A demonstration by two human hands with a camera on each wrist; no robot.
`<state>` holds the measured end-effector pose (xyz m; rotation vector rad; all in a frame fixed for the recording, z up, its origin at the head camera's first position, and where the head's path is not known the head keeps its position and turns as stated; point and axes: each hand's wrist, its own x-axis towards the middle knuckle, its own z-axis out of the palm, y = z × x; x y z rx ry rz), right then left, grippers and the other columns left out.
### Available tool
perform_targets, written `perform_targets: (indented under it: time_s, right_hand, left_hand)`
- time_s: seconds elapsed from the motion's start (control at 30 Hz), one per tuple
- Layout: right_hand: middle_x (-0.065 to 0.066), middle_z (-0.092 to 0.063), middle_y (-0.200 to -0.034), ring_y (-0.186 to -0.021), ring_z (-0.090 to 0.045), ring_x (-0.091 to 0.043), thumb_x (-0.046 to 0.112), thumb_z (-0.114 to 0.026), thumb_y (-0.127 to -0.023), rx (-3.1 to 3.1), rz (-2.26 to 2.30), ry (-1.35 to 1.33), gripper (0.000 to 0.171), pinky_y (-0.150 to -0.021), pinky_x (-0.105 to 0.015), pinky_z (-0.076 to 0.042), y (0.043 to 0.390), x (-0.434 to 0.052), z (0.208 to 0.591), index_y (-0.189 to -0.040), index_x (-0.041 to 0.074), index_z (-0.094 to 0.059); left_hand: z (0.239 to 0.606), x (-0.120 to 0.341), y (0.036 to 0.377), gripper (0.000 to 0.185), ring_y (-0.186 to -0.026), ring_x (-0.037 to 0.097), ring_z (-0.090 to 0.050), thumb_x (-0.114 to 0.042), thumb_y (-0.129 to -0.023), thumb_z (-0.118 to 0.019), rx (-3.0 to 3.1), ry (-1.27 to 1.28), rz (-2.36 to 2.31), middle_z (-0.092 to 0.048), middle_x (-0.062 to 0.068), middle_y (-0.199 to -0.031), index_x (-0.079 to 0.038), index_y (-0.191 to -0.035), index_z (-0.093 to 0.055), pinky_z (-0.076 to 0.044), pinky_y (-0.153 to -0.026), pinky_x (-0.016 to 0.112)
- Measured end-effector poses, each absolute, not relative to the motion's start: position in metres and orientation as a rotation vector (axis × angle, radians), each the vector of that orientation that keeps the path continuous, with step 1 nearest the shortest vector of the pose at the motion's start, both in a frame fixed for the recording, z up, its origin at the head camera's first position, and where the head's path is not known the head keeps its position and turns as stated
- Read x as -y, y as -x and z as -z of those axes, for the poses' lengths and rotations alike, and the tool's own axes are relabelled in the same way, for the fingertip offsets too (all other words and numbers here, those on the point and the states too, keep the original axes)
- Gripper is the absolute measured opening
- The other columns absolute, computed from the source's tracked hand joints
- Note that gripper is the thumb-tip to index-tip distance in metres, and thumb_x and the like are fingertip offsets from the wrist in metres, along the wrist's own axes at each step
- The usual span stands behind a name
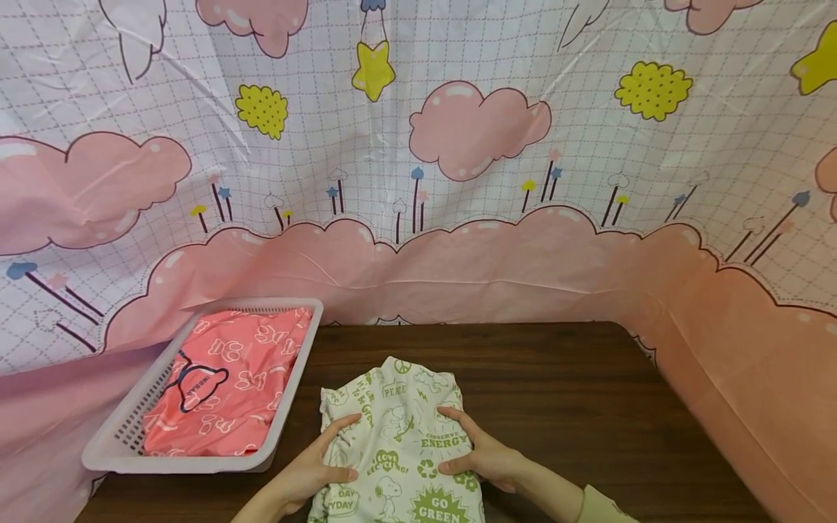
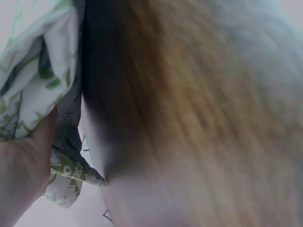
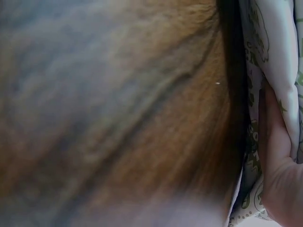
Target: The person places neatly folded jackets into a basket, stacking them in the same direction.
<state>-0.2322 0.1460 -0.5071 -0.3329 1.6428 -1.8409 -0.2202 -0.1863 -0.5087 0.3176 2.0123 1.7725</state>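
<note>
A white garment [image 1: 399, 436] with green cartoon prints lies bunched on the dark wooden table [image 1: 556, 392], near its front edge. My left hand [image 1: 325, 456] grips the garment's left side, index finger and thumb on top of the cloth. My right hand [image 1: 469, 452] holds the right side the same way. In the left wrist view the cloth [image 2: 33, 80] folds over my hand [image 2: 23, 175] just above the blurred table [image 2: 189, 118]. The right wrist view shows the cloth [image 3: 270, 47] against my palm [image 3: 279, 175].
A pale plastic basket [image 1: 297, 378] stands at the table's left end with a folded pink printed garment [image 1: 229, 378] inside. A pink and white cloud-patterned sheet [image 1: 458, 145] hangs behind the table and down both sides. Bare wood shows on the right of the table.
</note>
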Motion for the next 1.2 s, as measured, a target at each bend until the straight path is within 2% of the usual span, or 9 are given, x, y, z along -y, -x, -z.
perform_targets:
  time_s: [0.23, 0.47, 0.93, 1.2]
  right_hand:
    - [-0.014, -0.051, -0.129, -0.105, -0.062, -0.027, -0.004, -0.072, -0.084, -1.646, 1.868, 0.368, 0.095, -0.083, -0.04, -0.055, 0.231, -0.146, 0.497, -0.156, 0.022, -0.016]
    - [-0.013, -0.053, -0.129, -0.109, -0.06, -0.025, -0.005, -0.071, -0.084, -1.645, 1.891, 0.454, 0.095, -0.088, -0.037, -0.052, 0.233, -0.147, 0.481, -0.156, 0.021, -0.014]
    - [-0.018, -0.045, -0.138, -0.111, -0.059, -0.027, 0.004, -0.073, -0.086, -1.762, 1.826, 0.518, 0.094, -0.088, -0.04, -0.053, 0.241, -0.137, 0.429, -0.156, 0.03, -0.015]
    - [-0.016, -0.051, -0.131, -0.107, -0.061, -0.026, 0.004, -0.074, -0.085, -1.785, 1.833, 0.557, 0.093, -0.086, -0.038, -0.053, 0.25, -0.114, 0.42, -0.154, 0.032, -0.019]
  left_hand:
    - [0.498, 0.182, 0.217, 0.082, -0.142, 0.042, 0.005, -0.007, -0.081, -0.077, -2.09, -0.358, -1.751, -0.011, 0.018, -0.16, -0.021, -0.151, -0.035, -0.013, -0.105, 0.074]
    - [0.474, 0.181, 0.211, 0.082, -0.144, 0.04, 0.005, -0.006, -0.082, -0.075, -2.124, -0.379, -1.768, -0.012, 0.016, -0.161, -0.02, -0.152, -0.035, -0.02, -0.105, 0.07]
    - [0.423, 0.192, 0.208, 0.08, -0.145, 0.038, 0.013, -0.009, -0.085, -0.075, -2.186, -0.4, -1.801, -0.01, 0.012, -0.161, -0.022, -0.152, -0.034, -0.011, -0.107, 0.072]
    - [0.407, 0.211, 0.211, 0.079, -0.145, 0.038, 0.003, -0.012, -0.083, -0.076, -2.344, -0.397, -1.732, -0.014, 0.014, -0.16, -0.022, -0.15, -0.036, -0.006, -0.105, 0.075]
